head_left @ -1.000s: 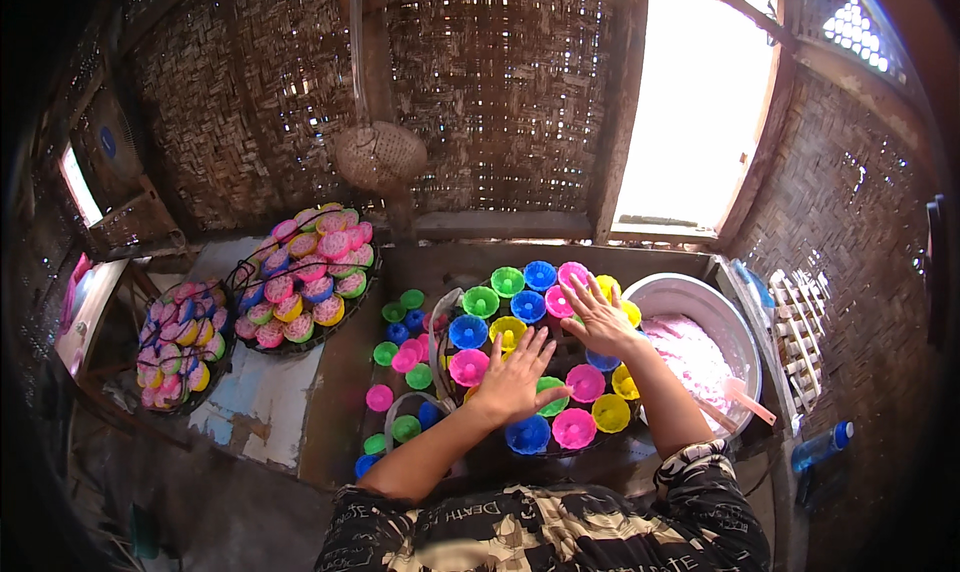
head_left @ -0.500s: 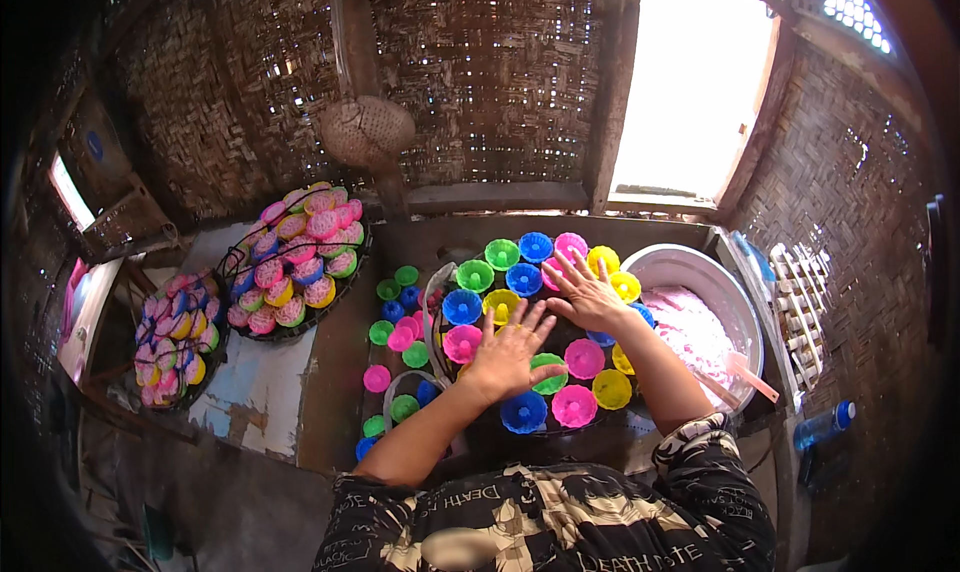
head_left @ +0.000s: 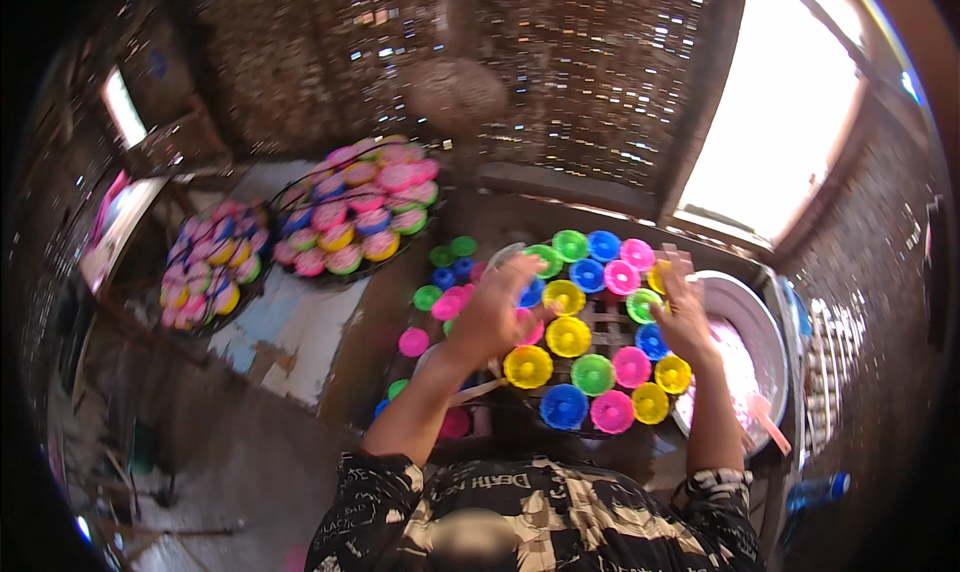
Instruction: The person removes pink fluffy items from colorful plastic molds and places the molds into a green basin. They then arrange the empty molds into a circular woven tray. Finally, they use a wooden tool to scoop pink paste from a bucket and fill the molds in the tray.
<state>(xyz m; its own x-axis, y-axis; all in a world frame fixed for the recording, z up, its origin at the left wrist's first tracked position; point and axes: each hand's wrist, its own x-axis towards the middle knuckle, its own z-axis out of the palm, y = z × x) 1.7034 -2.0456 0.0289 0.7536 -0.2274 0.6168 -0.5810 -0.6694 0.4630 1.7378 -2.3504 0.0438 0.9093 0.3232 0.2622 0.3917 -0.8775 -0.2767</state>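
Note:
Fluted plastic cups in yellow, blue, green and pink, such as this yellow cup (head_left: 568,337), stand in a ring on a dark slatted tray (head_left: 607,317). My left hand (head_left: 495,307) is over the left side of the ring, blurred, with its thumb apart from its fingers and nothing seen in it. My right hand (head_left: 684,307) is raised at the ring's right side, fingers stretched upward and holding nothing. It partly covers a yellow cup and is close to a blue cup (head_left: 652,341). Beneath my left hand, some cups are hidden.
On my right stands a round basin (head_left: 768,322) of pink-white stuff with a pink handle (head_left: 770,424) at its rim. Small loose cups (head_left: 413,342) lie left of the tray. Two round trays of filled cups (head_left: 350,207) sit farther left. A blue bottle (head_left: 818,491) is at lower right.
My hands have lifted off the cups and moved apart, the left one leftward and the right one to the ring's right edge. The whole view has turned left.

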